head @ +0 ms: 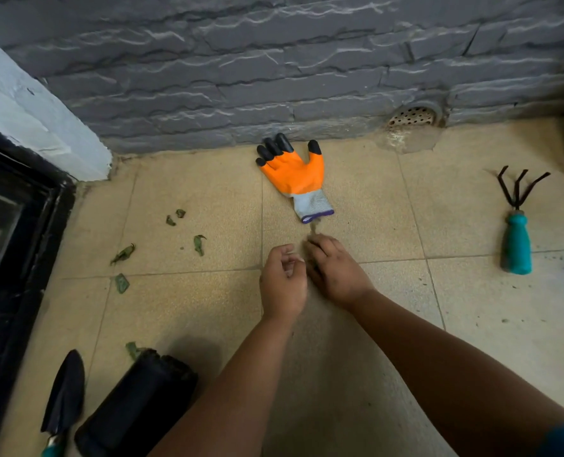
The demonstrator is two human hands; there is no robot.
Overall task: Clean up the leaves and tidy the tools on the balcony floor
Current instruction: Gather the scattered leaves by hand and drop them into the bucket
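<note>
My right hand [335, 270] is down on the tiled floor just below the cuff of an orange and black garden glove [295, 174]. Its fingers curl over a small blurred leaf [313, 227] that sticks out past the fingertips. Beside it hovers my left hand [282, 283], fingers curled toward the thumb, and I cannot see whether anything is inside. Several green leaves [199, 244] lie scattered to the left. A hand rake with a teal handle [516, 242] lies at the right. At the lower left a dark trowel [64, 395] lies next to a black pot [135, 404] on its side.
A grey stone wall [274, 77] runs along the back, with a round drain grate [412, 117] at its foot. A black door frame [16, 245] borders the left side. Bare beige tiles [389, 225] separate the glove from the rake.
</note>
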